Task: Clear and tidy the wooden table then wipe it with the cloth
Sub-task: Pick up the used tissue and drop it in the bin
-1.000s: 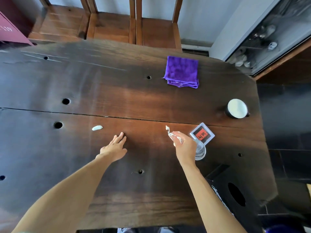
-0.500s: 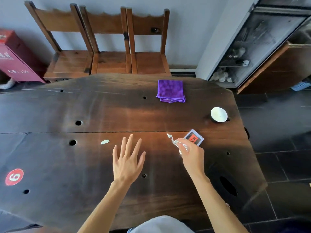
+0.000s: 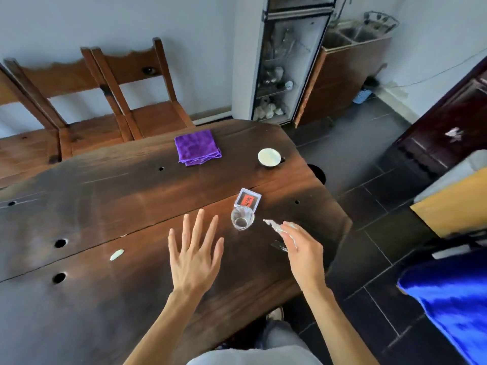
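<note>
The dark wooden table (image 3: pixel 100 299) fills the left and middle of the head view. A folded purple cloth (image 3: pixel 198 147) lies near its far edge. My right hand (image 3: pixel 303 248) hovers over the table's right side, pinching a crumpled silvery wrapper (image 3: pixel 274 225). My left hand (image 3: pixel 195 256) floats above the table with fingers spread, holding nothing. A clear glass (image 3: pixel 242 217) stands just beyond both hands, touching a small white square packet with a red label (image 3: pixel 248 199). A white-topped cup (image 3: pixel 269 156) sits near the far right edge. A small pale scrap (image 3: pixel 117 254) lies to the left.
Wooden chairs (image 3: pixel 147 101) stand behind the table against the wall. A glass-door cabinet (image 3: pixel 287 61) and dark tiled floor (image 3: pixel 369 180) are to the right. A blue shiny object (image 3: pixel 453 299) and a yellow box (image 3: pixel 453 204) sit at far right. Round holes dot the tabletop.
The view has swung right and up. My right hand with the wrapper has moved right and off the glass, which now shows fully. My left hand stays spread above the table.
</note>
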`<state>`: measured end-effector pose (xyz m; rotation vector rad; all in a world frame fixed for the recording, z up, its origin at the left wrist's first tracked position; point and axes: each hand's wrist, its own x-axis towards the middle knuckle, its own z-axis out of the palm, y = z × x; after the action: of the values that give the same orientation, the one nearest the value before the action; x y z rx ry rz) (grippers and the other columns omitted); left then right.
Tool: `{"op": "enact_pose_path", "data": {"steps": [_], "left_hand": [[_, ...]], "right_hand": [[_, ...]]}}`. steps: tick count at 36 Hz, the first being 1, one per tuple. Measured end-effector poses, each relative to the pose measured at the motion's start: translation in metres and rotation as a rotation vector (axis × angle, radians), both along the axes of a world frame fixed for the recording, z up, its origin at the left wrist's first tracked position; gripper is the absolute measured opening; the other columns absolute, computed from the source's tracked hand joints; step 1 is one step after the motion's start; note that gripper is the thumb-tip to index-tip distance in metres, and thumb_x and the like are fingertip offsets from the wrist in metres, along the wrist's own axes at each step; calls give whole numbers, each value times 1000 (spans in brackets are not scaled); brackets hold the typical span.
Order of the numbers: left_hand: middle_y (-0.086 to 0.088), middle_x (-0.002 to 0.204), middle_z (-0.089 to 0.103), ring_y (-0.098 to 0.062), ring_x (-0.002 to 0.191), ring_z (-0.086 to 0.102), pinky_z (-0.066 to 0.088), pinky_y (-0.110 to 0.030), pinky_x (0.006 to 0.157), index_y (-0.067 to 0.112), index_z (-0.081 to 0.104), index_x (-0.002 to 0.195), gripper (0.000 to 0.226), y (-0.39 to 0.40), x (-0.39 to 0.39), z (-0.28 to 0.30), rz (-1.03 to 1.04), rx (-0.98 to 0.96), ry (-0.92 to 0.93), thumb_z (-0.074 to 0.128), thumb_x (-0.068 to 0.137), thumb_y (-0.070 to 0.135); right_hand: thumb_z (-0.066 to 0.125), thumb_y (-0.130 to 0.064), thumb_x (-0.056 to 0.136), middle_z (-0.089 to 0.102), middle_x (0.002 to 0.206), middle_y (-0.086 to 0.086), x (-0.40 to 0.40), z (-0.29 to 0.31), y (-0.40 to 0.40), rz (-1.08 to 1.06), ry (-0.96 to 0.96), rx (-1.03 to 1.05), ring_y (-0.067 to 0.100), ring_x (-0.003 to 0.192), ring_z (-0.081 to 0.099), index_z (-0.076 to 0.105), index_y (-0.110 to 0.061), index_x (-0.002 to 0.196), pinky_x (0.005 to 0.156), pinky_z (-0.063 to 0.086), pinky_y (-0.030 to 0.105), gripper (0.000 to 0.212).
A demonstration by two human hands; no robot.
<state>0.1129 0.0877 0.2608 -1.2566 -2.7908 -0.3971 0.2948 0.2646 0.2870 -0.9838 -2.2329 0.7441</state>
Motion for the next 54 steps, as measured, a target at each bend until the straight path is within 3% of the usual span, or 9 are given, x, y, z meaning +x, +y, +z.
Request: {"op": "enact_pose_path", "data": {"steps": [4,15,19,25,30,37,44,50,54], "left_hand": [[1,169,25,-30,157,21,20,-61,122,34,39,156,58,20,28,4,-78,11,37,30,102,53],[-4,167,32,-31,155,26,26,-62,118,32,43,155,57,94,134,5,-192,-7,62,34,102,52],[-3,167,30,-29,155,25,26,-59,119,33,42,155,58,124,184,7,-189,-4,65,34,101,52],[1,170,21,-28,157,19,22,-60,122,37,33,158,59,173,247,13,-207,-26,39,33,102,52],[1,172,16,-27,159,13,18,-59,124,38,28,160,58,214,282,17,-239,-37,16,24,104,53],[4,173,11,-25,160,6,15,-58,125,41,23,160,58,278,300,10,-269,-53,-18,19,104,56],[3,172,10,-26,159,5,14,-58,126,41,24,160,58,364,304,-4,-253,-35,-63,13,105,58],[4,172,12,-25,159,5,14,-59,126,42,28,159,61,447,294,-18,-208,-10,-107,5,105,60],[5,172,8,-23,160,0,10,-58,127,42,23,160,60,494,282,-27,-162,-27,-132,6,105,60]], "right_hand": [[77,-4,85,75,112,10,52,-4,15,-70,23,26,18,103,72,75,-2,110,97,48,9,26],[79,3,82,73,111,0,193,-6,72,-190,119,85,14,103,71,75,-3,111,91,58,32,30],[78,1,83,70,109,-6,246,0,100,-185,112,99,15,103,72,75,-3,111,87,59,29,29],[70,-12,86,75,109,9,305,14,141,-225,81,83,9,104,68,74,-1,111,92,49,7,27],[68,-13,87,76,108,8,337,16,174,-254,105,104,7,105,67,75,-1,110,92,49,7,27],[74,-3,88,75,109,2,353,7,229,-319,196,78,11,102,72,76,-5,108,82,61,27,20],[70,-13,90,73,107,-6,343,1,307,-325,176,36,-17,106,60,76,-7,109,86,53,11,20],[67,-24,92,76,108,-3,326,-10,395,-306,138,-10,-1,107,66,77,-8,109,85,55,12,26],[61,-34,92,72,107,-10,306,-9,452,-257,88,-44,-16,105,61,77,-9,109,84,50,6,34]]}}
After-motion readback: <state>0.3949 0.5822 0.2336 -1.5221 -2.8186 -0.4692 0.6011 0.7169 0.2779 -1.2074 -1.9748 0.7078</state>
